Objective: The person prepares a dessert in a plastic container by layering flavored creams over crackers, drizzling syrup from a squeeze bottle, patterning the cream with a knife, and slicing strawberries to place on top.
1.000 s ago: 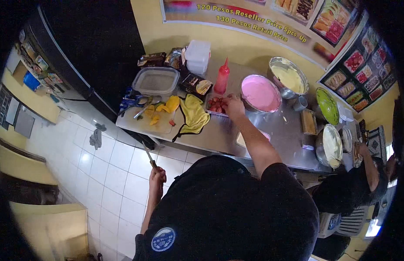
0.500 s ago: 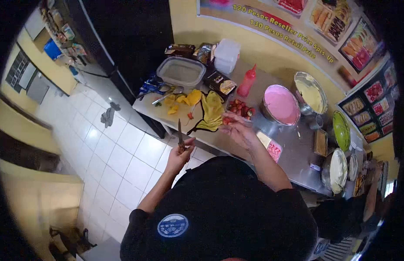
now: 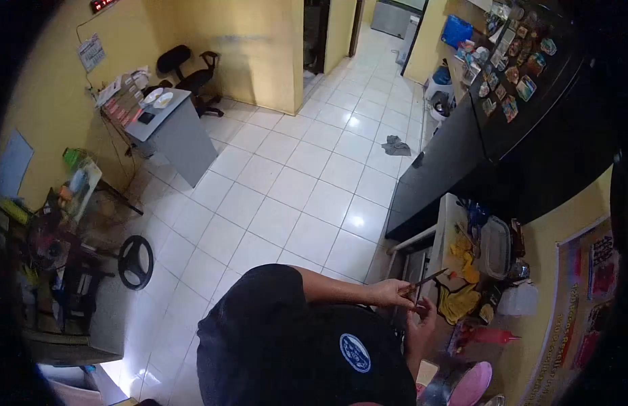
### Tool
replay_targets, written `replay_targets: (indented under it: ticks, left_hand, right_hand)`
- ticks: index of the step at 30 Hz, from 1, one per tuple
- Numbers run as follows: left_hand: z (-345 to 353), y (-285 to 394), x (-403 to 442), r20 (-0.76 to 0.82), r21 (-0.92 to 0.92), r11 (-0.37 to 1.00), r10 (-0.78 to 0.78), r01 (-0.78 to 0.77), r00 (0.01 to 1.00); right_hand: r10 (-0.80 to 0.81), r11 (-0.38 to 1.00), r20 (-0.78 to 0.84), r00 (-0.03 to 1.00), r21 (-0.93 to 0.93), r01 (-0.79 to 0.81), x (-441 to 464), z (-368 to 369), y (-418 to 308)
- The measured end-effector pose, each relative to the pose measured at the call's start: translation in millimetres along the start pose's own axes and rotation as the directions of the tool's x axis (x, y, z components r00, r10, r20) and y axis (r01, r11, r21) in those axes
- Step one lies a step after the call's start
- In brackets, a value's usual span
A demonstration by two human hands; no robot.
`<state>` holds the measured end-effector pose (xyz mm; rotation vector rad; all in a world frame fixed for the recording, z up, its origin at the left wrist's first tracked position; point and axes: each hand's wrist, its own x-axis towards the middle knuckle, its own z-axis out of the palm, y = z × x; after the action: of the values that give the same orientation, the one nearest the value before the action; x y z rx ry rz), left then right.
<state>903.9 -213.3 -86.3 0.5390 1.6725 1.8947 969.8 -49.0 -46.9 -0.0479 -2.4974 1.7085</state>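
Observation:
My left hand (image 3: 390, 293) is closed round the handle of a knife (image 3: 434, 277), whose blade points toward the counter. Just beside it, my right hand (image 3: 418, 329) has its fingers bent together near the handle; whatever they hold is too small to tell. Close by on the counter lie a yellow cloth (image 3: 459, 304), a tray of strawberries (image 3: 460, 338) and a red squeeze bottle (image 3: 491, 335). Yellow fruit pieces (image 3: 468, 269) are beyond the cloth, beside a clear plastic container (image 3: 495, 247). A bowl of pink cream (image 3: 474, 384) shows at the bottom.
A dark refrigerator (image 3: 453, 155) stands past the counter's end. Grey cloth (image 3: 395, 145) lies on the tiled floor (image 3: 280, 196). Farther off are a grey desk (image 3: 185, 139) and a black office chair (image 3: 192, 74). At left stand a black wheel-shaped object (image 3: 135, 262) and a cluttered table.
The view has swung left, toward the floor and desk. My right hand has left the strawberries and come up beside my left hand, which still holds the knife.

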Motion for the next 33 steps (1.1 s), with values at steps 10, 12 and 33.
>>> replay_targets:
  ticks: [10,12,33]
  left_hand:
    - [42,-21,-113,-0.06,-0.419,0.895,-0.197,0.154,0.979]
    - [64,-19,-119,0.04,-0.382,0.897,-0.225,0.223,0.974]
    - [311,-28,-187,0.868,0.079,0.873,-0.298,0.481,0.399]
  right_hand:
    - [-0.145,0.988,0.097,0.985,-0.032,0.149,-94,24,-14]
    - [-0.043,0.998,-0.126,0.991,0.029,0.047,-133,11,-17]
    - [-0.082,0.914,-0.958,0.275,-0.182,-0.361,-448,-43,-1]
